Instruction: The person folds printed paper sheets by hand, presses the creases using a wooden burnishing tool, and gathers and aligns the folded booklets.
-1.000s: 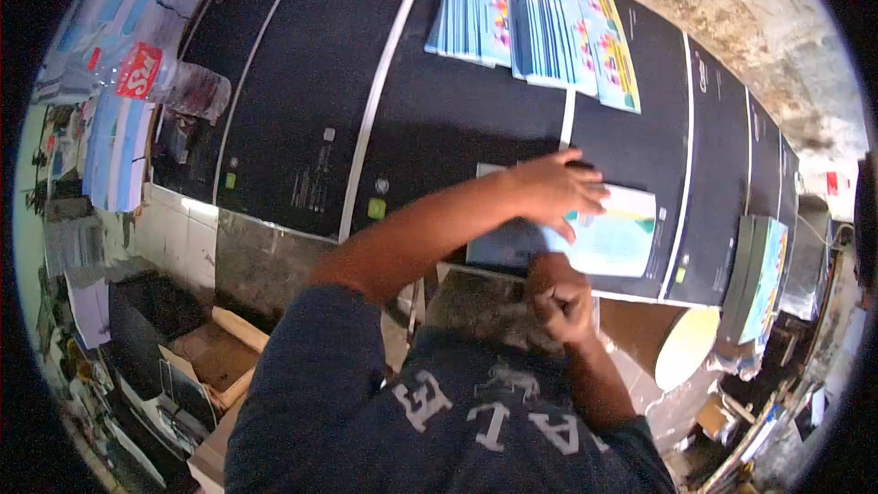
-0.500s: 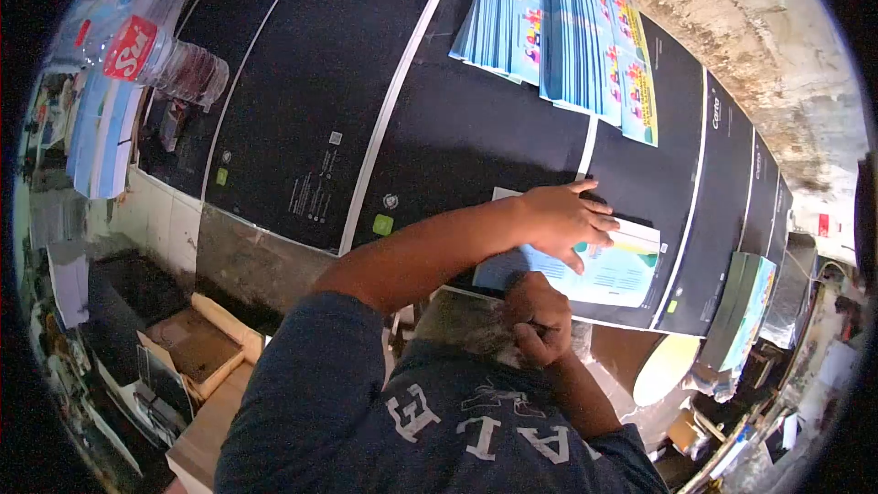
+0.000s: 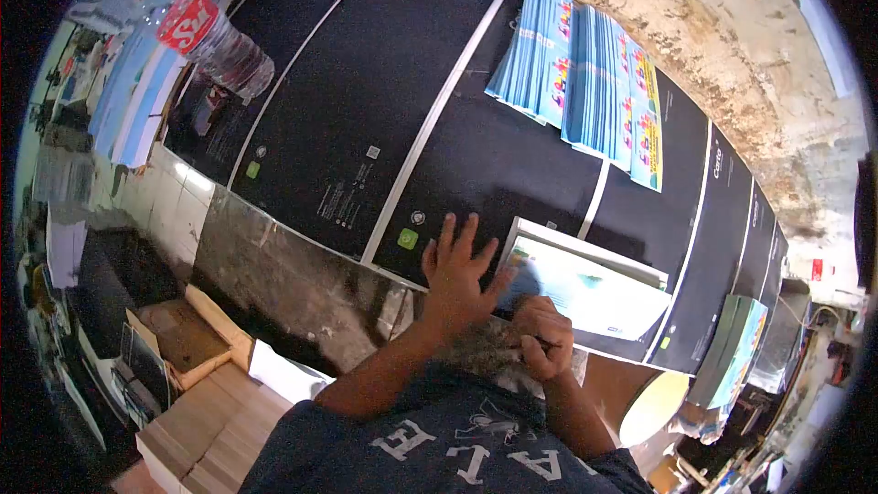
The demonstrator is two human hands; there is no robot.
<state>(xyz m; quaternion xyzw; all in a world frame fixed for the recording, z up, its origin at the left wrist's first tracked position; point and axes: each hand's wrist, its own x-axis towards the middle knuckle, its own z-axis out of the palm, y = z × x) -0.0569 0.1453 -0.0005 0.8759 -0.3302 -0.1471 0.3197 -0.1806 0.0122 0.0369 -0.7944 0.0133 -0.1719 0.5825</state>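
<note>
A stack of printed sheets or an opened booklet (image 3: 594, 297) lies near the table's front edge, its top page pale with glare. My left hand (image 3: 462, 279) rests just left of it, fingers spread, over the black board surface; its thumb side is close to the stack's left edge. At the stack's lower left corner, my right hand (image 3: 544, 338) is closed in a fist. Whatever it may hold is hidden by the fingers.
Overlapping rows of blue printed booklets (image 3: 599, 96) lie toward the wall. A plastic bottle (image 3: 224, 46) lies on the left, beside paper stacks. Another booklet stack (image 3: 732, 348) is at the right end. Black boards (image 3: 357, 101) cover the table. A cardboard box (image 3: 187, 338) sits below left.
My left hand has moved off the printed page to the left, fingers now spread. The visible top page looks different and whiter. My right fist stays near the same corner. The view has shifted slightly.
</note>
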